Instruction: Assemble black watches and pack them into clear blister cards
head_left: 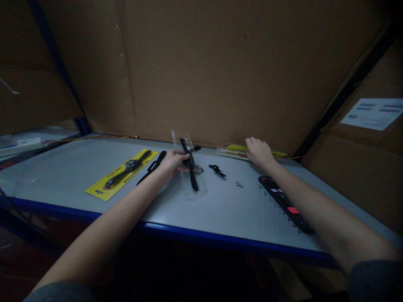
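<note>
My left hand (174, 161) is closed on a clear plastic blister pack (189, 193) with a black spokeshave (193, 176) in it, held just over the shelf. At the back right, my right hand (258, 152) has its fingers bent over a yellow backing card (236, 147), and its fingertips are partly hidden. To the left lies a carded spokeshave (129, 168) on a yellow card. A loose black spokeshave body (153, 167) rests beside my left forearm. Between my hands are a small black metal part (217, 171) and a small silver screw (239, 184).
A phone (280, 197) showing a timer lies under my right forearm. Cardboard walls (201, 75) close off the back and the right side. The grey shelf (226, 218) has a blue front edge (204, 235). Thin coloured wires (110, 136) run along the back.
</note>
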A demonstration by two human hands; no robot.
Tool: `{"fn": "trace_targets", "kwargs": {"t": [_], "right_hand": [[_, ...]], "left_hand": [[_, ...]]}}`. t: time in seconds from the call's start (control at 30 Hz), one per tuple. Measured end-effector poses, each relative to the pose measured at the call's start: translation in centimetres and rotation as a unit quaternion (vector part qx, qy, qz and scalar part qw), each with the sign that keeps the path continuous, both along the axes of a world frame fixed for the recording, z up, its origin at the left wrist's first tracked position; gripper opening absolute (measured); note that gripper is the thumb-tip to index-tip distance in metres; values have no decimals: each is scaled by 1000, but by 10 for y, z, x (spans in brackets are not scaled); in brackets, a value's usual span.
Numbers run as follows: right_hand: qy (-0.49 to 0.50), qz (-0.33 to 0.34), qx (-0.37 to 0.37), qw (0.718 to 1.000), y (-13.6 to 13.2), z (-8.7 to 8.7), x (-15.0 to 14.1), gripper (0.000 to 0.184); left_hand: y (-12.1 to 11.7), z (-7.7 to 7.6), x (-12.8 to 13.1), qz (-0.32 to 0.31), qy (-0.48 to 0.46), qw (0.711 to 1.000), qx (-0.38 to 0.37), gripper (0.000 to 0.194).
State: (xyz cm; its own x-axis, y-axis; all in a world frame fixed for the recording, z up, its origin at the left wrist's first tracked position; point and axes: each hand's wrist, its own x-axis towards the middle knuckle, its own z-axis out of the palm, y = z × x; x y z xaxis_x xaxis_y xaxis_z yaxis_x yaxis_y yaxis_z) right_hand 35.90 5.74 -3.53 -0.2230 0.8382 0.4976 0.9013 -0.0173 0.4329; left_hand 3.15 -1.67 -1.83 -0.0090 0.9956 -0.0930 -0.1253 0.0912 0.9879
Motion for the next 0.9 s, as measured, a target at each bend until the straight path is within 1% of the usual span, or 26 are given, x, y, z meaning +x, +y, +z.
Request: {"fn": "trace_targets", "kwargs": {"t": [0.1,0.27,0.43,0.63,0.77,0.87,0.9], "right_hand": [[0,-12,-19,1000,7,0,1,30],[-51,4,-37,998,12,2,5,29],[-100,48,-61,992,12,8,15,25],[-104,73,-40,991,2,18,25,27],[-125,121,-22,984,-5,22,26,34],[-130,157,4,979,-6,24,26,29],[-129,172,9,977,-6,24,25,31]], "left_hand": [[2,-2,-1,-12,1,1000,-2,34],[3,-4,-2,-9,10,1000,3,36],[1,-3,-2,-12,8,1000,5,35],[0,0,0,-5,22,1000,0,34],[1,-1,0,-3,31,1000,1,34],[3,-2,-1,-7,30,1000,-2,34],[3,-3,-1,-10,28,1000,-2,34]]}}
